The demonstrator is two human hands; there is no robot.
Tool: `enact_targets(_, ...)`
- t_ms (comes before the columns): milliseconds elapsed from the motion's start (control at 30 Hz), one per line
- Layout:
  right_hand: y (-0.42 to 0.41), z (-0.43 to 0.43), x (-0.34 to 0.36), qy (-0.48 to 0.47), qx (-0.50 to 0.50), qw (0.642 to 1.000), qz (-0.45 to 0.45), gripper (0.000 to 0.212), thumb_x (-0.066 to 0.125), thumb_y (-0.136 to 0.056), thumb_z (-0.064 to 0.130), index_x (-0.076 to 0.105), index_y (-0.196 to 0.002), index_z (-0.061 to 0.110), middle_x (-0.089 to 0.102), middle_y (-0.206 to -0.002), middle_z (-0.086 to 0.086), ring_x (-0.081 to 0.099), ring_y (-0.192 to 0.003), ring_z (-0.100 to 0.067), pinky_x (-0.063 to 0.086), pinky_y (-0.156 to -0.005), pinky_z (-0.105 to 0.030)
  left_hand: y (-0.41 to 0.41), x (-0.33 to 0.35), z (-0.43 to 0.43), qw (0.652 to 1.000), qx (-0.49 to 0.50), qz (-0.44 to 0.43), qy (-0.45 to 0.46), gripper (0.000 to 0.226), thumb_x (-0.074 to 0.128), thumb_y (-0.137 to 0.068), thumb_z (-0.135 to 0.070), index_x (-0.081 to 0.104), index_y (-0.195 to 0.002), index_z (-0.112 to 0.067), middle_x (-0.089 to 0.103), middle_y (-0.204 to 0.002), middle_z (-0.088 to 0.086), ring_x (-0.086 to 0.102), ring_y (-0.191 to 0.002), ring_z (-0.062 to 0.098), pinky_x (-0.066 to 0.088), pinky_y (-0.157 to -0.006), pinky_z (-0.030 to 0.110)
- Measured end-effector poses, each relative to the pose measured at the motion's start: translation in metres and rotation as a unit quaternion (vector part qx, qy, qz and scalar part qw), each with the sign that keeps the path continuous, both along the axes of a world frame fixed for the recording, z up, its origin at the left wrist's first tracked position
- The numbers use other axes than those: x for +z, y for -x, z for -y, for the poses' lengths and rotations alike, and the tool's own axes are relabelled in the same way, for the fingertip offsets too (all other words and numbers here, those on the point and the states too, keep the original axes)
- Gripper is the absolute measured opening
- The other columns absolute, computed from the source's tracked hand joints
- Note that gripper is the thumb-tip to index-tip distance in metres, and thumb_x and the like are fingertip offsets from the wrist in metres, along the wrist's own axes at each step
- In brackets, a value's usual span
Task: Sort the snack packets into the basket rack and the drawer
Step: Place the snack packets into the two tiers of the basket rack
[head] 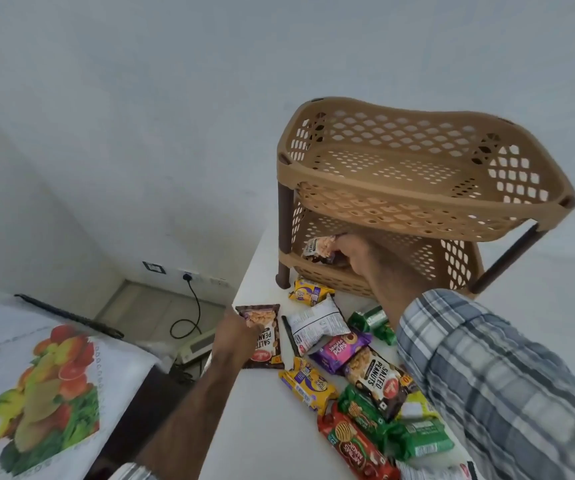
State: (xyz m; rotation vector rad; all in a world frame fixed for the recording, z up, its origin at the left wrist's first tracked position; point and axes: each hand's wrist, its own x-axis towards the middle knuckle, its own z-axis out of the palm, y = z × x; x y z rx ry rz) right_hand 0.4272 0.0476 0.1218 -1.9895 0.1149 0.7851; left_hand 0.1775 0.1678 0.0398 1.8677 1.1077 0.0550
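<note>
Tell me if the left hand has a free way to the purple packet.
Probably yes: the left hand rests on a peanut packet, with only the low white packet lying before the purple packet.

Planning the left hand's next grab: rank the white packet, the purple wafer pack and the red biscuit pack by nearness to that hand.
From the left hand:
1. White packet, just to its right.
2. Purple wafer pack, farther right, past the white one.
3. Red biscuit pack, farthest, at the near edge of the pile.
</note>
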Motion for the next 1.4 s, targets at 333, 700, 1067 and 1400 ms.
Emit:
enact_targets(333,0.042,0.017,0.016,0.165,0.127,0.903,0.375,0.019,0.056,-0.097,0.020,0.063,-0.114,0.013,0.068,-0.104,-0.002,0.062,-0.086,-0.017,0.049,-0.067,-0.028,-0.001,0.011,0.003,0.996,0.003,0.035,0.082,0.009,0.074,-0.080,-0.009,0.072,-0.089,-0.012,0.075,-0.078,0.004,0.071,-0.067,0.017,0.049,-0.051,0.024)
enact_targets(700,0.167,0.053,0.034,-0.101,0.125,0.965,0.206,0.052,0.075,-0.084,0.047,0.059,-0.129,0.030,0.067,-0.119,0.011,0.064,-0.103,-0.005,0.055,-0.085,-0.030,-0.004,0.070,0.018,0.869,0.093,0.329,0.358,0.024,0.056,-0.101,-0.011,0.059,-0.124,-0.004,0.073,-0.113,0.020,0.074,-0.096,0.035,0.060,-0.084,0.051)
enact_targets(1067,0.169,0.074,0.128,-0.228,-0.030,0.953,0.196,0.018,0.077,-0.086,0.011,0.068,-0.101,0.014,0.074,-0.095,-0.007,0.076,-0.078,-0.021,0.064,-0.071,-0.044,-0.024,0.122,0.062,0.787,0.016,0.488,0.377,0.053,0.051,-0.096,-0.049,0.059,-0.128,-0.008,0.071,-0.111,0.013,0.068,-0.093,0.024,0.060,-0.077,0.034)
enact_targets(1400,0.051,0.068,0.255,-0.175,-0.022,0.936,0.305,0.015,0.076,-0.085,0.004,0.065,-0.094,0.008,0.074,-0.095,-0.018,0.076,-0.077,-0.027,0.062,-0.066,-0.045,-0.019,0.019,0.049,0.972,-0.210,0.039,-0.102,0.047,0.066,-0.093,-0.044,0.055,-0.133,-0.023,0.057,-0.135,-0.003,0.061,-0.105,0.015,0.054,-0.083,0.030)
